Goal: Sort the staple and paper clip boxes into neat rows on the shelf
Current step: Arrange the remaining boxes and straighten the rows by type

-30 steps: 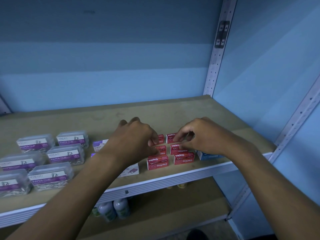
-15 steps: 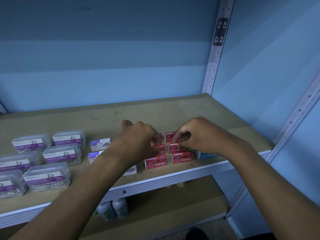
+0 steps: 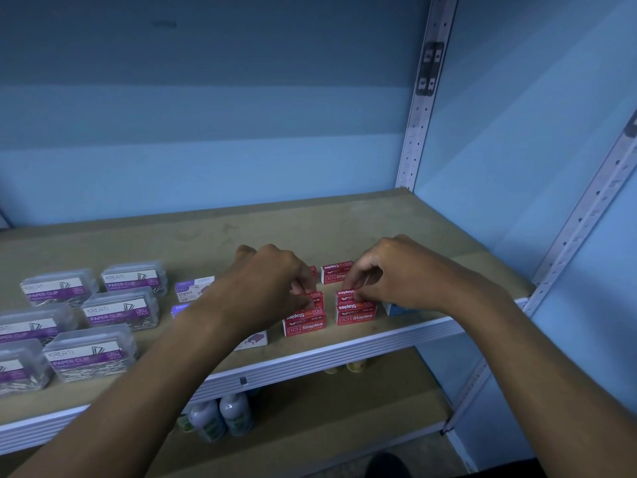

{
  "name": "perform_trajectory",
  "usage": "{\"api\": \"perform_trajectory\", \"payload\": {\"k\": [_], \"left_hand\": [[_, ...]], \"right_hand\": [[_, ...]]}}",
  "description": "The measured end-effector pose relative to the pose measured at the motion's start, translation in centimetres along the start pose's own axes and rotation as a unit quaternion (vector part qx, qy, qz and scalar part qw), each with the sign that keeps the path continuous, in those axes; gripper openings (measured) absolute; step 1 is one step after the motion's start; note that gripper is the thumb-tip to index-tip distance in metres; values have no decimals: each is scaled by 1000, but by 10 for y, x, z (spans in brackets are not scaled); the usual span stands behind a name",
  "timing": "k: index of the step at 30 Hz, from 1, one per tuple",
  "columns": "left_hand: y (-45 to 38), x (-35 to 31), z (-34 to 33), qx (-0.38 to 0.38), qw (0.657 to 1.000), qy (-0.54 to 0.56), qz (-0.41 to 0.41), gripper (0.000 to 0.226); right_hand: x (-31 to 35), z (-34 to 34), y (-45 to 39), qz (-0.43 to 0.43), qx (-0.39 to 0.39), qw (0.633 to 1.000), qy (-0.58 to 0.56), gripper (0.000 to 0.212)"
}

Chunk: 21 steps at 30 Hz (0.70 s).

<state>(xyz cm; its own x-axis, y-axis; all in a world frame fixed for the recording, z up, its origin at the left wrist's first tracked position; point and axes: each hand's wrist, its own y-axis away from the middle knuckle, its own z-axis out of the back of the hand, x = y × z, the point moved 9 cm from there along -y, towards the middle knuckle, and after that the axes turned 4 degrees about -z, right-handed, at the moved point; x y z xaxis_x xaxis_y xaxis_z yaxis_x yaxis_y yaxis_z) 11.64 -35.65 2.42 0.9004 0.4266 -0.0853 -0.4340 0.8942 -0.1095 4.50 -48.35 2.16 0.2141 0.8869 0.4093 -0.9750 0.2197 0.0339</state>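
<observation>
The scene is seen from one head-worn wide-angle view, aimed forward and down from close above the shelf (image 3: 344, 222). Beyond the fingers (image 3: 348, 282) the blue back wall is taken in; nearer, both forearms fill the lower frame.

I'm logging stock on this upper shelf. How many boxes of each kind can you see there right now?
Clear paper clip boxes: 6
Red staple boxes: 6, two partly hidden by the left hand
White-and-purple staple boxes: 3, two mostly hidden by the left arm
Blue box behind the right hand: 1
Total: 16 in view
</observation>
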Motion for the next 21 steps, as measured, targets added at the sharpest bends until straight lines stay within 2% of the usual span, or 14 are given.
{"api": "perform_trajectory", "payload": {"k": [8, 13, 21], "left_hand": [[0, 0, -5, 29, 999, 28, -15, 29], [2, -6, -2, 34, 999, 25, -30, 46], [-1, -9, -5, 26, 999, 31, -36, 34]], "right_hand": [[1, -5, 1, -10, 38, 999, -5, 19], [3, -15, 6, -17, 81, 996, 27, 43], [4, -15, 5, -20, 65, 997, 33, 35]]}}
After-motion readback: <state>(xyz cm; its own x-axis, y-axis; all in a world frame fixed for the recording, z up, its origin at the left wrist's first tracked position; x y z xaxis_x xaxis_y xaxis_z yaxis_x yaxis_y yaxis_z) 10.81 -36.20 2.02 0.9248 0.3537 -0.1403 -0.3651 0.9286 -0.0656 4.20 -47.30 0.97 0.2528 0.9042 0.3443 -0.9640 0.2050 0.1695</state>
